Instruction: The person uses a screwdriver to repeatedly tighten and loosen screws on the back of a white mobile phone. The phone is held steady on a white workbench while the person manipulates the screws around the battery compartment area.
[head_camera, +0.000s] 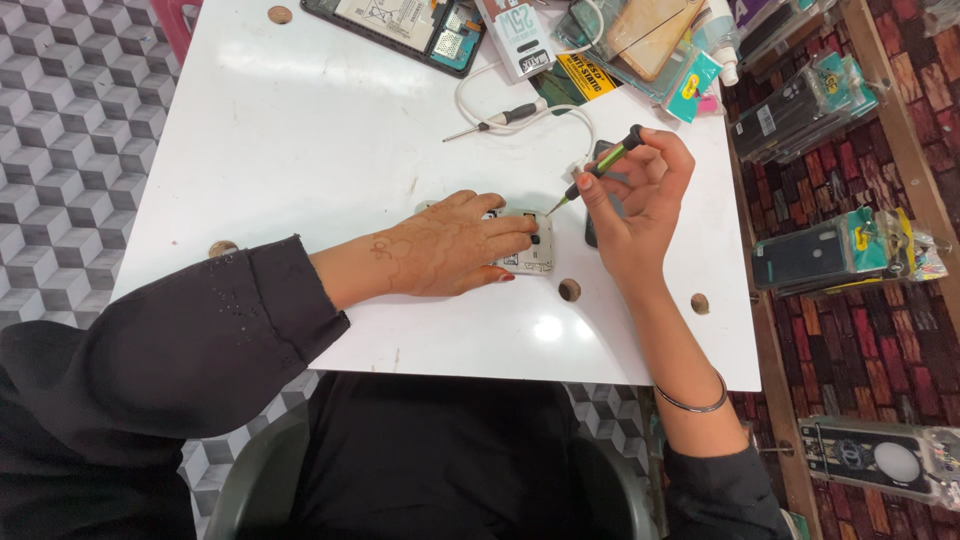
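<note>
My left hand (455, 245) lies flat over a small opened phone (530, 255) on the white table (330, 130), fingers pressing it down. My right hand (635, 200) holds a thin screwdriver with a black-and-green handle (605, 163); its tip points down-left, just above the phone's upper right edge. A dark flat piece (592, 232) lies partly hidden behind my right hand.
A second screwdriver (495, 120) and a white cable (520, 110) lie further back. An opened phone body (400, 25), a small box and packaged accessories (650, 45) crowd the far edge. Phone cases (830, 255) lie on the patterned floor at right.
</note>
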